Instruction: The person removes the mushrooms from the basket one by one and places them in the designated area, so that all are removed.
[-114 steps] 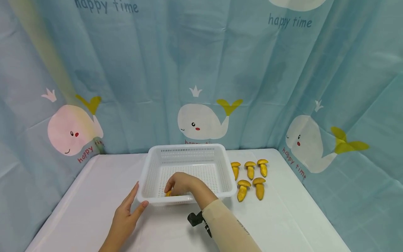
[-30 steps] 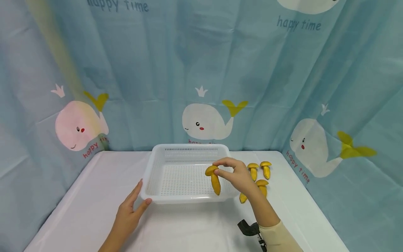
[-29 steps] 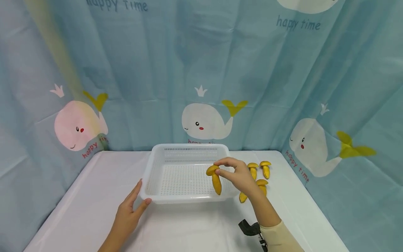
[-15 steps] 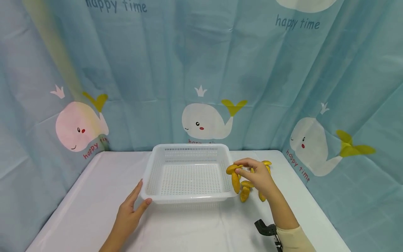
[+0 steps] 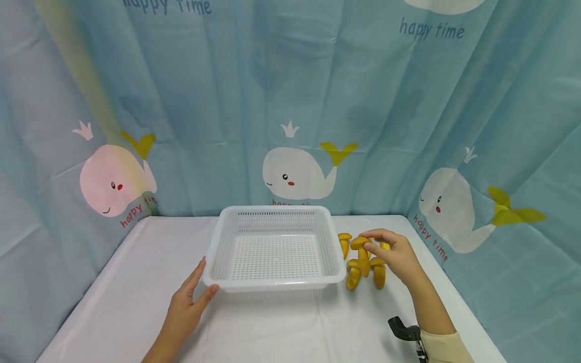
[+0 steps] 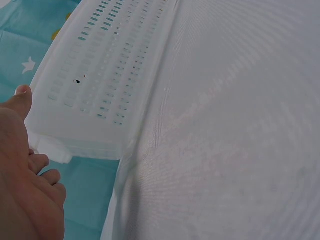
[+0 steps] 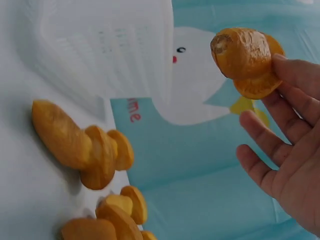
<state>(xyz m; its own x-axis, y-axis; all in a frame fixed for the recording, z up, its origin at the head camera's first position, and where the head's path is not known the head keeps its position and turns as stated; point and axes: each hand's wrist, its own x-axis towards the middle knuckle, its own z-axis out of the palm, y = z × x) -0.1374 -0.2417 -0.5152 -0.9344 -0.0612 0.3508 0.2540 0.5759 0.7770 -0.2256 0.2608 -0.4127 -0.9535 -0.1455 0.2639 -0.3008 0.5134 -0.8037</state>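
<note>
My right hand [image 5: 395, 252] pinches a yellow toy-like mushroom [image 5: 363, 259] by its cap between thumb and fingers. The held mushroom hangs stem down above the right side of the table, to the right of the basket; the right wrist view shows its stem end [image 7: 222, 47] toward the camera. Several similar mushrooms, among them a front one [image 5: 353, 277], lie on the table under and around this hand, some partly hidden by it. At the left front corner of a white perforated plastic basket [image 5: 274, 285], my left hand [image 5: 183, 310] rests with thumb and fingers spread against the rim.
A white cloth covers the table [image 5: 272, 327]. Blue curtains [image 5: 227, 101] with whale prints hang behind and along both sides. The basket holds nothing visible. A black wrist camera mount [image 5: 404, 330] sits at my right forearm.
My right hand has carried the mushroom rightward, from over the basket's right side to above the mushrooms on the table. Earlier it was reaching into the basket. The left hand has stayed at the corner.
</note>
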